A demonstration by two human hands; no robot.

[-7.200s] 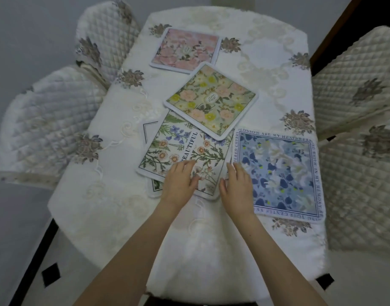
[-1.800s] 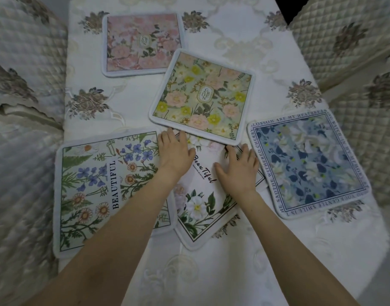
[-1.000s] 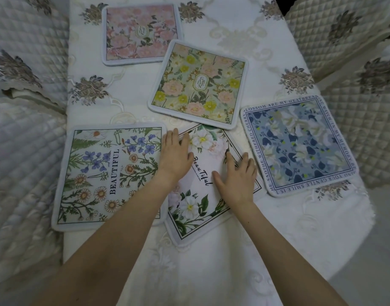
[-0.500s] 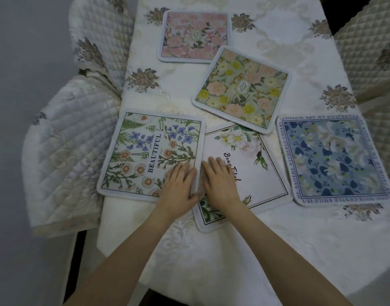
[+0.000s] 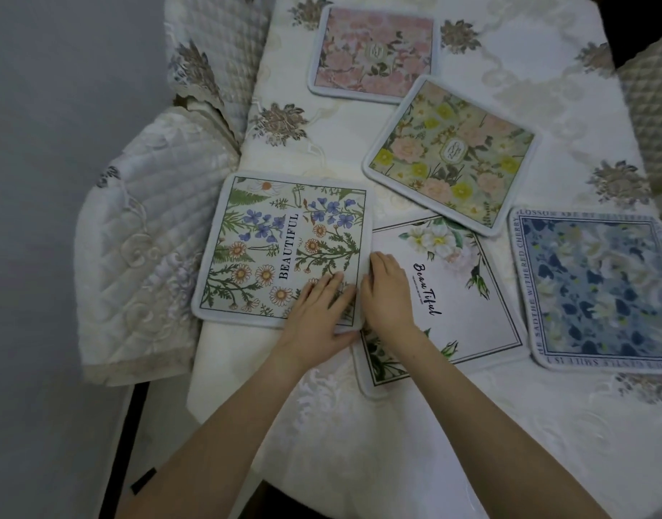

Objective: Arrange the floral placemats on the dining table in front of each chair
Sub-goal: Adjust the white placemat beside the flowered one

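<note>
Head view has both hands flat, fingers spread, left hand (image 5: 316,316) on the daisy placemat (image 5: 284,249) at centre-left of the worktop (image 5: 396,425), right hand (image 5: 387,292) on the white placemat (image 5: 456,294) just beside; they look thin, light, floppy, so I'd slide by the edges.

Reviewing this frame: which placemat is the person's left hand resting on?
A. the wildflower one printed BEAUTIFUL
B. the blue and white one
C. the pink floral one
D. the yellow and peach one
A: the left hand lies flat on the near right corner of the wildflower placemat printed BEAUTIFUL, while the right hand rests on the white placemat beside it.
</note>
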